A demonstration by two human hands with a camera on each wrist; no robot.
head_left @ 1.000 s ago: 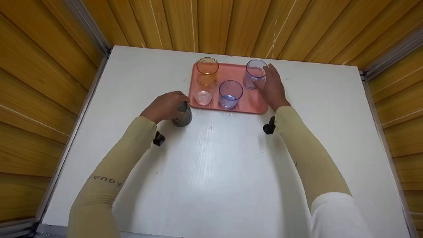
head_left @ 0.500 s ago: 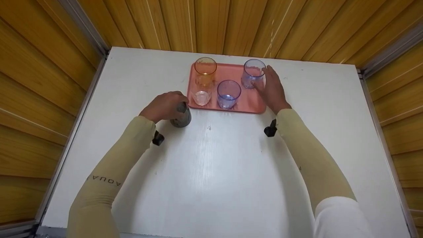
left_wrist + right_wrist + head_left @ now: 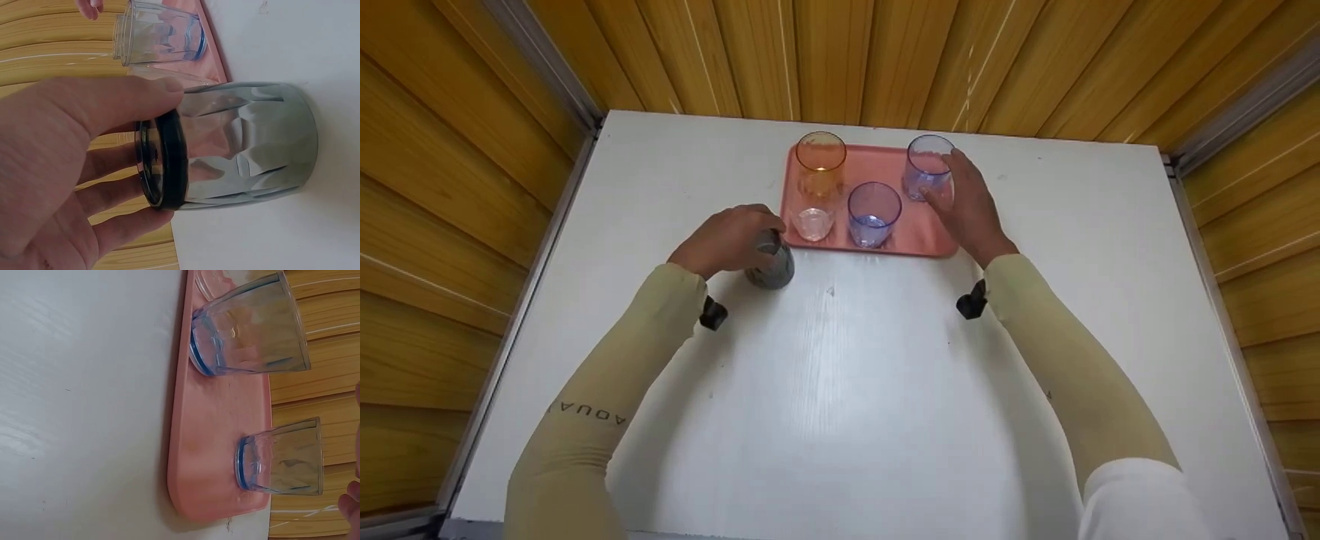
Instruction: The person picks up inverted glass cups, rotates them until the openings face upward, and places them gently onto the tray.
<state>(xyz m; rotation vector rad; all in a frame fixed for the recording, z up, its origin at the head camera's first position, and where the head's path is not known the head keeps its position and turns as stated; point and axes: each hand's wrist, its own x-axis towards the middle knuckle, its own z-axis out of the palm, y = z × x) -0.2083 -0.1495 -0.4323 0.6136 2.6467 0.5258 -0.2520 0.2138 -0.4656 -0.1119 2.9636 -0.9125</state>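
My left hand [image 3: 727, 240] grips a dark grey see-through tumbler [image 3: 253, 146] from above. The thumb and fingers lie round its black rim. In the head view this tumbler stands on the white table, just off the tray's front left corner. My right hand [image 3: 971, 210] is beside a blue-tinted tumbler [image 3: 928, 180] at the tray's back right. Its fingers are spread, and in the right wrist view its fingertips [image 3: 350, 505] show apart from that tumbler [image 3: 292, 461]. Another blue tumbler [image 3: 872, 225] stands at the front middle of the pink tray [image 3: 919, 232].
An amber tumbler [image 3: 820, 180] stands at the tray's back left, with a clear cup [image 3: 813, 225] in front of it. The white table [image 3: 825, 390] is enclosed by wood-plank walls [image 3: 832, 60] with metal edge rails.
The head view has shifted slightly. Both hands and the tumblers keep nearly the same places relative to the tray.
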